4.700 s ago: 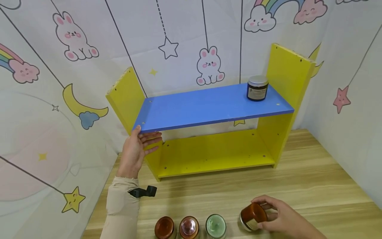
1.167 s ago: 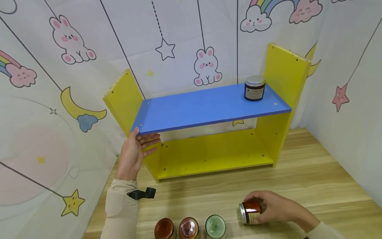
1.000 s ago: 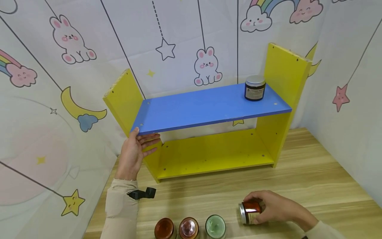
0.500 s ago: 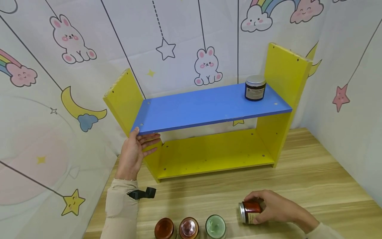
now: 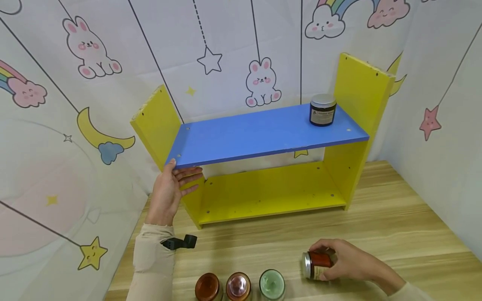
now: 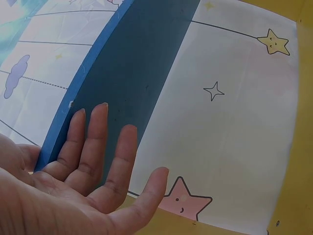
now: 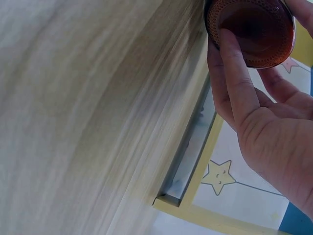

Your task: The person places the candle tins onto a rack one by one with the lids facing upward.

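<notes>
Handling the amber jar (image 5: pixel 318 259) calls for a full-width grip. The jar is tipped on its side at the wooden table (image 5: pixel 241 242), well in front of the blue shelf (image 5: pixel 260 133); whether it touches the tabletop cannot be told. Its silver lid (image 5: pixel 307 265) faces the person's left. The right hand (image 5: pixel 346 263) is curled round the glass, parted only to the jar's width, with one fingertip across the base in the right wrist view. The left hand (image 5: pixel 165 194) grips the shelf's front left corner, thumb above, fingers loosely extended beneath.

Expect a rigid body, probably fairly heavy for its size; the fill level is not visible. Treat the glass as smooth, likely slippery, and breakable if dropped. Hold the mid-body, over the paper label (image 5: pixel 319 273). Do not lift by the lid alone: its tightness is unconfirmed.
</notes>
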`<action>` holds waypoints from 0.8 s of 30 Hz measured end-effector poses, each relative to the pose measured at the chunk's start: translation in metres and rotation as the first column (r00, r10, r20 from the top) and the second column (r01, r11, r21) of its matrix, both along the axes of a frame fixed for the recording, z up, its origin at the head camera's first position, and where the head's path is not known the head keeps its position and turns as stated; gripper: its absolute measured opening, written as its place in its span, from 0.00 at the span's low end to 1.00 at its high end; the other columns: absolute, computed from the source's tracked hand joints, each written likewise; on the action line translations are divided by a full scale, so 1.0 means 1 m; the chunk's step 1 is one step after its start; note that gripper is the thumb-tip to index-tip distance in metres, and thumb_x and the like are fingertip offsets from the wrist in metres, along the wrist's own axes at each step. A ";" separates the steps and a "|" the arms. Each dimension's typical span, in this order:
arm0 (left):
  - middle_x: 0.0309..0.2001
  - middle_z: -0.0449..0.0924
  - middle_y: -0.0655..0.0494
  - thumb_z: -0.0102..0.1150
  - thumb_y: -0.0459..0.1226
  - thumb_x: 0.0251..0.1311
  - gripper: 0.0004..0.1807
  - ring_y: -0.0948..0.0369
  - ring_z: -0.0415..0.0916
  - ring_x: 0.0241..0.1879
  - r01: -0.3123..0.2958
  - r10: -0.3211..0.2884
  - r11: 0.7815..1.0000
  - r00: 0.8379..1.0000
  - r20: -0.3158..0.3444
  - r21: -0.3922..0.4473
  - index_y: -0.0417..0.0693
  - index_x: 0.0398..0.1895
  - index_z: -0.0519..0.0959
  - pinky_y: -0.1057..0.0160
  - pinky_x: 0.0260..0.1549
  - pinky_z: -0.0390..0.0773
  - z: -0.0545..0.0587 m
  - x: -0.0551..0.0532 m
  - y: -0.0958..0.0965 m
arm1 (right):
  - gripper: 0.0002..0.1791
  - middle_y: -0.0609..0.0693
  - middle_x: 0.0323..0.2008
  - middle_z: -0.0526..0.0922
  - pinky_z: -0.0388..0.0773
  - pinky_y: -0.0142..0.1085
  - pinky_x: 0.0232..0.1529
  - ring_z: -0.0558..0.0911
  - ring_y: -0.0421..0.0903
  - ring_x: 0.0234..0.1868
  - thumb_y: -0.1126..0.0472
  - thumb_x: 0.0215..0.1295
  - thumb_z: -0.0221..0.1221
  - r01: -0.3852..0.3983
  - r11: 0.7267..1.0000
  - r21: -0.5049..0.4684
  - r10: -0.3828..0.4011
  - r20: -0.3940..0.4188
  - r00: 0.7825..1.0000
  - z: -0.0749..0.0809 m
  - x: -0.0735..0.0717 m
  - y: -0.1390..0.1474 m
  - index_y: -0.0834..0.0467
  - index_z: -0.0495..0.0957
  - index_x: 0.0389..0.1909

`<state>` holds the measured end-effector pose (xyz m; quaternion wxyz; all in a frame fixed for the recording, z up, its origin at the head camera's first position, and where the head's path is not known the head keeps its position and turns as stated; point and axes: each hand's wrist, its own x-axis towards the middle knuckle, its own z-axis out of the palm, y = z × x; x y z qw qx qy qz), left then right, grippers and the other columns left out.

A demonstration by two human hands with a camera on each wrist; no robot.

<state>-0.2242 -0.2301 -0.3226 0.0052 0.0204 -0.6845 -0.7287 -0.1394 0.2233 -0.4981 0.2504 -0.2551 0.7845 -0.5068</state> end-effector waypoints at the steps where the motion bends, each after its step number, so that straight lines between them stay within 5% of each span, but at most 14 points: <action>1: 0.48 0.87 0.58 0.28 0.57 0.80 0.33 0.54 0.82 0.56 0.002 -0.002 1.000 1.000 0.001 0.001 0.43 0.67 0.71 0.48 0.58 0.73 0.000 0.000 0.000 | 0.29 0.55 0.50 0.81 0.79 0.33 0.43 0.80 0.42 0.45 0.57 0.57 0.74 0.002 1.000 -0.002 -0.002 0.002 1.000 0.000 0.000 0.000 0.56 0.77 0.58; 24: 0.47 0.88 0.58 0.28 0.57 0.80 0.33 0.55 0.82 0.56 0.001 -0.001 1.000 1.000 0.007 0.003 0.43 0.67 0.71 0.48 0.58 0.74 0.001 0.000 0.000 | 0.30 0.55 0.48 0.81 0.79 0.33 0.42 0.80 0.43 0.45 0.57 0.56 0.74 0.014 1.000 0.003 -0.014 -0.012 1.000 -0.002 0.002 -0.001 0.57 0.75 0.59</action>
